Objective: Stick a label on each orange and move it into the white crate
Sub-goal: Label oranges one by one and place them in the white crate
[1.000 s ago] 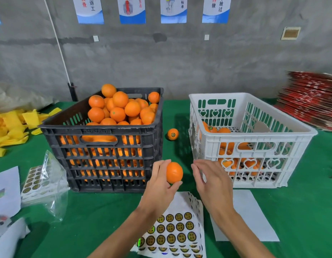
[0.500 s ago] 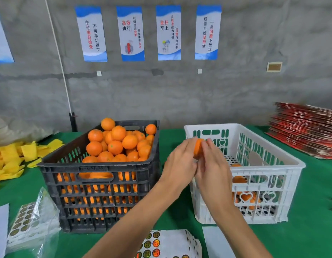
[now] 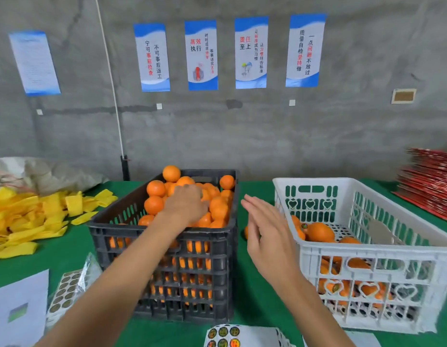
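Observation:
A black crate (image 3: 162,227) heaped with unlabelled oranges (image 3: 156,188) stands left of centre. My left hand (image 3: 184,204) rests palm down on top of that heap; its fingertips are hidden among the fruit. The white crate (image 3: 367,249) on the right holds several oranges, one (image 3: 320,231) with a round label beside it. My right hand (image 3: 265,231) hovers flat and empty in the gap between the two crates. A sheet of round labels (image 3: 232,335) lies at the bottom edge.
A loose orange (image 3: 245,232) peeks out behind my right hand on the green cloth. Yellow foam pieces (image 3: 29,216) pile at the left, bagged label sheets (image 3: 67,289) and white paper (image 3: 19,311) at lower left, a red stack (image 3: 433,181) at far right.
The orange both hands held at the white crate's rim is gone from them. My left hand swung left onto the black crate's heap; my right hand drew back, empty.

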Available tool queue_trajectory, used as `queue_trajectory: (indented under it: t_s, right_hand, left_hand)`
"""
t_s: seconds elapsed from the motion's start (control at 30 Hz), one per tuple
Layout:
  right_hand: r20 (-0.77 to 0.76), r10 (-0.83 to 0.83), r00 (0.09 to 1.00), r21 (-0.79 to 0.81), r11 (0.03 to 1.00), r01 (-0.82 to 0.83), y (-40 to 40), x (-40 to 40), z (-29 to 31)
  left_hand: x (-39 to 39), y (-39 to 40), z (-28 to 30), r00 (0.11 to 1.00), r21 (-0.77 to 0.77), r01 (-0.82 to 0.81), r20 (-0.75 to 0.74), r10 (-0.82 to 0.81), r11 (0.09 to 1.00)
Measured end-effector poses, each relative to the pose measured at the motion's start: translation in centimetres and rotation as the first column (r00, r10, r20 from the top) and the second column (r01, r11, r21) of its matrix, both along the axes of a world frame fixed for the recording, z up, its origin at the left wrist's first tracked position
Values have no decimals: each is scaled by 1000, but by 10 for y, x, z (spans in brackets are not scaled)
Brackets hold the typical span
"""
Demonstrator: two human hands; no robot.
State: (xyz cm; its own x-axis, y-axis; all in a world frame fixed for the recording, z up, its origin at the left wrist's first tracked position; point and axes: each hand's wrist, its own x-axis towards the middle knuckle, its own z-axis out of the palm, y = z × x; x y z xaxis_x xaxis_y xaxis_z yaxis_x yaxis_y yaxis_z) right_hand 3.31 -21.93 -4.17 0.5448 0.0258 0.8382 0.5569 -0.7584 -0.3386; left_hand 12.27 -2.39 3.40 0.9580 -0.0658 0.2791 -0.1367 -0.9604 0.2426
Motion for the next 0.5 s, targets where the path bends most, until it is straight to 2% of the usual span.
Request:
queue_trajectory:
  t_s: [0.07, 0.17, 0.23, 0.33, 0.5]
  right_hand:
    - [5, 68, 998, 6, 998, -68, 24, 3, 3]
    - [10, 120, 993, -3, 993, -120, 50, 10, 5]
    - [10, 143, 990, -10, 990, -143, 61, 14, 4]
    - [6, 142, 990, -6, 990, -142, 67, 19, -2]
    - [26, 133, 991, 4, 991, -133, 60, 21, -13]
  left_hand:
    - [10, 45, 0, 946, 133, -98, -295, 133, 986]
    - [17, 86, -2, 837, 223, -60, -519, 170, 973]
    - [20, 96, -1, 794, 259, -11, -585, 166, 966]
    - [24, 92, 1, 743, 233, 40, -658, 127, 972]
    - [28, 92, -8, 791, 131, 54, -610, 37, 990]
